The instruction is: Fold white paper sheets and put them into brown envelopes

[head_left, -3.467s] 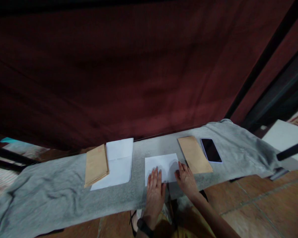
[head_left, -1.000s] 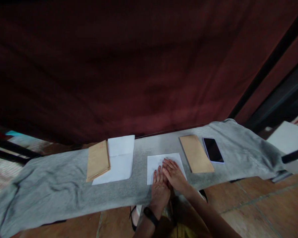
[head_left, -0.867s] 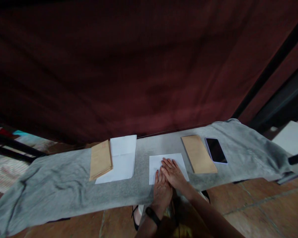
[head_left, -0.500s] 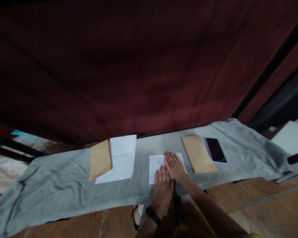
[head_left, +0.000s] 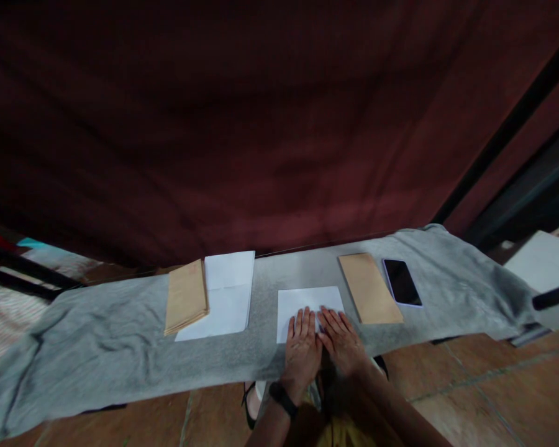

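Observation:
A white sheet of paper lies on the grey cloth in front of me, its lower part covered by both hands. My left hand rests flat on its lower middle, fingers stretched out and pointing away from me; a black band circles that wrist. Beside it, my right hand lies flat on the lower right of the sheet, fingers extended, the two thumbs close together. Just right of the paper is a single brown envelope.
A phone with a purple edge lies right of the envelope. To the left, a stack of brown envelopes overlaps a pile of white paper sheets. Grey cloth covers the narrow bench; a dark red curtain hangs behind.
My right hand has slid toward me from the upper right of the sheet to its lower edge, beside the left. My left hand stays nearly where it was.

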Available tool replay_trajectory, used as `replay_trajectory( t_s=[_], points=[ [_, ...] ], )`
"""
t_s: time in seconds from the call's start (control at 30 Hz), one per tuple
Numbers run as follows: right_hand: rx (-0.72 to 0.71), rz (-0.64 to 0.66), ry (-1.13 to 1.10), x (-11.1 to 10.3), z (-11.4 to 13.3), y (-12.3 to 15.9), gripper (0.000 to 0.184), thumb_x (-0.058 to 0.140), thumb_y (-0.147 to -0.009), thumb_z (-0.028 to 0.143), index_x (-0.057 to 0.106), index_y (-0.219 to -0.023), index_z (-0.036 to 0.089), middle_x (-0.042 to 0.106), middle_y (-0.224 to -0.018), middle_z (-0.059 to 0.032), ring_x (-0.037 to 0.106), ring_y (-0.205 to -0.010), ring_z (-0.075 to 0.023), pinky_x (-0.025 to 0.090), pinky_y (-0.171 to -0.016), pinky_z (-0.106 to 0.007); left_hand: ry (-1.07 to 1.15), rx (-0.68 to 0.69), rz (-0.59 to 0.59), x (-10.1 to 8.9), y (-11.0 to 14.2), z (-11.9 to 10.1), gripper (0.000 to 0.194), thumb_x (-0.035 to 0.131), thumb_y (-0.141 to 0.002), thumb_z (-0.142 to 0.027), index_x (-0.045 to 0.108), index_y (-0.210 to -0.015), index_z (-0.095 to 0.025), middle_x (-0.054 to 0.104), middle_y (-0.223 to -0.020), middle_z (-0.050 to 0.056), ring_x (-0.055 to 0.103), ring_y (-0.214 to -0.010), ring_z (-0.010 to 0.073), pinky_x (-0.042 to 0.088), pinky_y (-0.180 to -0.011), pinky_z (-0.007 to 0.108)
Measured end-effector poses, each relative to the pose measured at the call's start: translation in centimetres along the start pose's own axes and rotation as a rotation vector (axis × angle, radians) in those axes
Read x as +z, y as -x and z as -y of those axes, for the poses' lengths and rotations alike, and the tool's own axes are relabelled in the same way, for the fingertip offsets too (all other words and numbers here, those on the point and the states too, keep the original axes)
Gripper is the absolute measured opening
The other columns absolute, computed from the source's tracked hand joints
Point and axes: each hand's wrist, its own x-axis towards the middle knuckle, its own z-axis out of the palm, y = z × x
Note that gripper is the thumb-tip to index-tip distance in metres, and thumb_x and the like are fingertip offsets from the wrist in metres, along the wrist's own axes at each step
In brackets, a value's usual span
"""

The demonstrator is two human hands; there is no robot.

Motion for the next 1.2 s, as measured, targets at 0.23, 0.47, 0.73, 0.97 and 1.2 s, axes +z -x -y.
replay_trajectory(
  t_s=[0.23, 0.47, 0.73, 0.97, 1.2],
  points=[
    [0.013, 0.001, -0.011, -0.2, 0.1, -0.1, 0.049, 0.026, -0.105, 0.027, 0.042, -0.152, 0.025, 0.041, -0.158, -0.0017, 0.038, -0.146, -0.0177, 0.023, -0.125, -0.043, 0.104, 0.063, 0.078, -0.2, -2.4, 0.3, 0.053, 0.034, -0.099, -0.020, 0.039, -0.152, -0.014, 0.041, -0.159, 0.011, 0.032, -0.150, 0.0232, 0.032, -0.122, 0.049],
    [0.001, -0.019, 0.014, -0.3, 0.2, 0.0, 0.051, 0.035, -0.102, 0.025, 0.044, -0.152, 0.021, 0.041, -0.158, -0.0047, 0.039, -0.145, -0.0198, 0.019, -0.125, -0.042, 0.107, 0.047, 0.091, 0.1, -5.1, 1.6, 0.051, 0.029, -0.105, -0.032, 0.038, -0.152, -0.016, 0.039, -0.160, 0.009, 0.030, -0.151, 0.0204, 0.029, -0.124, 0.047],
    [0.004, -0.081, 0.034, -0.3, 0.5, 0.0, 0.053, 0.036, -0.102, 0.027, 0.039, -0.155, 0.023, 0.043, -0.156, -0.0052, 0.043, -0.143, -0.0221, 0.023, -0.124, -0.044, 0.001, -0.044, 0.002, 1.2, -5.4, 2.6, 0.057, 0.034, -0.103, -0.032, 0.027, -0.158, -0.020, 0.041, -0.159, 0.009, 0.032, -0.149, 0.0227, 0.032, -0.122, 0.049],
    [0.081, -0.141, 0.078, 0.7, 0.7, 0.1, 0.056, 0.035, -0.105, 0.037, 0.034, -0.156, 0.015, 0.041, -0.158, -0.0118, 0.042, -0.143, -0.0241, 0.025, -0.122, -0.043, -0.055, -0.186, 0.004, 0.3, -3.0, 4.4, 0.059, 0.033, -0.103, -0.036, 0.027, -0.158, -0.017, 0.039, -0.160, 0.010, 0.032, -0.150, 0.0243, 0.031, -0.121, 0.048],
    [0.210, -0.247, 0.096, 1.6, 0.5, 1.1, 0.066, 0.034, -0.105, 0.042, 0.016, -0.161, 0.011, 0.039, -0.158, -0.0171, 0.046, -0.140, -0.0298, 0.032, -0.118, -0.047, -0.078, -0.228, -0.045, -0.7, -0.5, 5.2, 0.059, 0.030, -0.104, -0.039, 0.030, -0.157, -0.011, 0.041, -0.158, 0.014, 0.034, -0.149, 0.0251, 0.032, -0.121, 0.048]
  ],
)
